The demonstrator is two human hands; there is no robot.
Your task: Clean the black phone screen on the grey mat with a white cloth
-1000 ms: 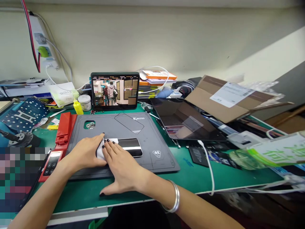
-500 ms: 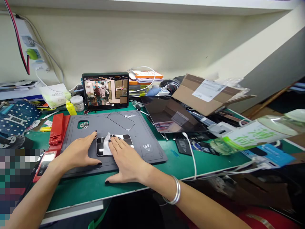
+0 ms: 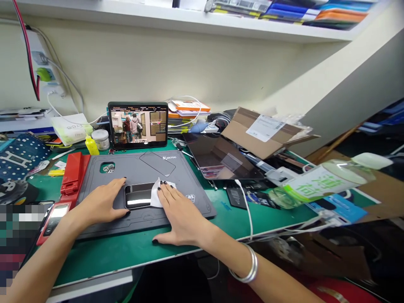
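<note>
A phone [image 3: 139, 195] with a glossy dark screen lies flat on a grey work mat [image 3: 186, 168]. On its right end is a white wipe [image 3: 155, 198], held against the glass under the fingers of my right hand [image 3: 179, 210]. These fingers are close together, and the thumb sticks out over the mat's front edge. My left hand [image 3: 105, 202] rests open at the phone's left end, thumb and fingers spread around that end. A thin phone-shaped outline piece [image 3: 158, 163] lies behind the phone on the mat.
A tablet [image 3: 139, 126] playing video stands at the back. To the right lie a large dark screen panel [image 3: 221, 158], an open cardboard box [image 3: 252, 130], a tilted bottle [image 3: 325, 181] and a white cable [image 3: 246, 206]. A red tool [image 3: 71, 181] and yellow bottle [image 3: 91, 145] are left.
My right hand has slid the wipe rightward along the phone, uncovering more of the screen's middle. My left hand stays at the left end. The camera view has tipped up slightly, showing the shelf's contents.
</note>
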